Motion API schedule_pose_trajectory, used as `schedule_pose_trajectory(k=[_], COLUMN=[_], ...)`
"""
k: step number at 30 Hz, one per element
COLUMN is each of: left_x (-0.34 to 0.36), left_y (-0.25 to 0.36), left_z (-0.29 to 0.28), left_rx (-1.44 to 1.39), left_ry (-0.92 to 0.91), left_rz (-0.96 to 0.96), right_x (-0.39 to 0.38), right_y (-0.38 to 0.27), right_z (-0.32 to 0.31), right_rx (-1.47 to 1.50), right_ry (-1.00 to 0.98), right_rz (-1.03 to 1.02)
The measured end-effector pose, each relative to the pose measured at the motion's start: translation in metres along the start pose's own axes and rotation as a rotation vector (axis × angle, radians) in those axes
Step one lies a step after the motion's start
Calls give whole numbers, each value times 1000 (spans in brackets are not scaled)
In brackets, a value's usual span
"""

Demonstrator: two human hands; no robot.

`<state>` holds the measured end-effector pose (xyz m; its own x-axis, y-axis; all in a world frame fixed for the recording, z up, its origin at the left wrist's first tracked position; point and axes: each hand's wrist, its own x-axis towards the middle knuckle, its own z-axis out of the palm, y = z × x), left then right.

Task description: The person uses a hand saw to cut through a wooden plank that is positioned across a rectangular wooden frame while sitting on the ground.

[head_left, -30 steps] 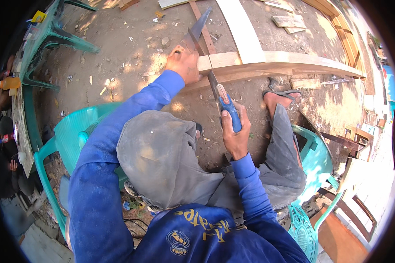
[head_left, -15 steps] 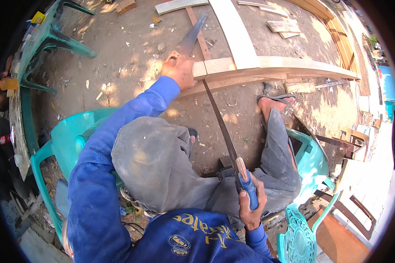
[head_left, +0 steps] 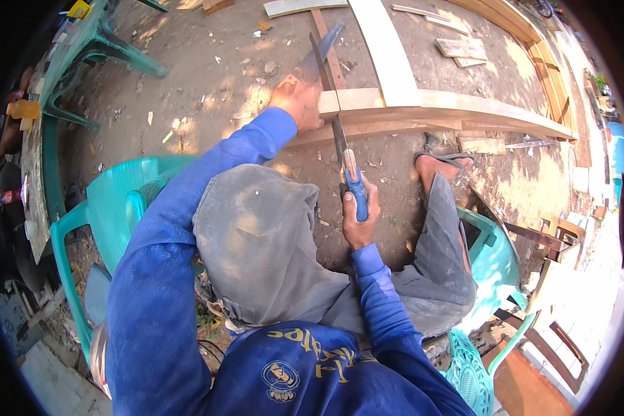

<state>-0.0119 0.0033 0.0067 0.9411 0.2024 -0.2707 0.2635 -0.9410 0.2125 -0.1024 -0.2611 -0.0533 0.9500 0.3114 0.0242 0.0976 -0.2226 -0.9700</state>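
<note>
My right hand [head_left: 360, 209] is wrapped round the blue and wooden handle [head_left: 355, 186] of a handsaw. Its long dark blade [head_left: 339, 132] crosses a pale wooden beam [head_left: 360, 99] close to the beam's left end, and the tip sticks out beyond the far side. Just left of the blade, my left hand [head_left: 298, 104] is closed on the beam's end. A bluish, tapered blade shape [head_left: 322, 52] shows past the left hand; whether that hand also touches it I cannot tell.
A wide pale board [head_left: 388, 55] lies across the beam. Offcuts [head_left: 461, 48] are scattered on the dirt ground. A green plastic chair [head_left: 111, 208] stands at left, another stool [head_left: 83, 52] behind it. Long timber [head_left: 548, 69] lies at far right. My sandalled foot [head_left: 440, 165] is right of the saw.
My right hand has pushed the saw forward, away from me, so more blade shows past the beam. My left hand stays on the beam's end. The whole view has shifted slightly.
</note>
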Motion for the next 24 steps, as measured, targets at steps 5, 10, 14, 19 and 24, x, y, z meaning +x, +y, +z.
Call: schedule_pose_trajectory(k=[5,10,14,19,24], left_x=[0,-6,3,1,7], left_y=[-7,-4,-1,-4,-2], left_z=[-2,11,17,3,-1], left_rx=[20,-7,-13,18,46], left_ry=[-27,-18,-24,-31,-80], left_rz=[1,-36,12,-4,6], right_x=[-63,-106,-11,-10,-24], right_y=[-107,-119,-57,31,15], right_z=[-70,-104,-41,-13,-12], right_rx=[-102,-226,-249,-114,-72], right_ry=[-106,-84,-87,-7,7], right_rz=[354,99,80,-175,-78])
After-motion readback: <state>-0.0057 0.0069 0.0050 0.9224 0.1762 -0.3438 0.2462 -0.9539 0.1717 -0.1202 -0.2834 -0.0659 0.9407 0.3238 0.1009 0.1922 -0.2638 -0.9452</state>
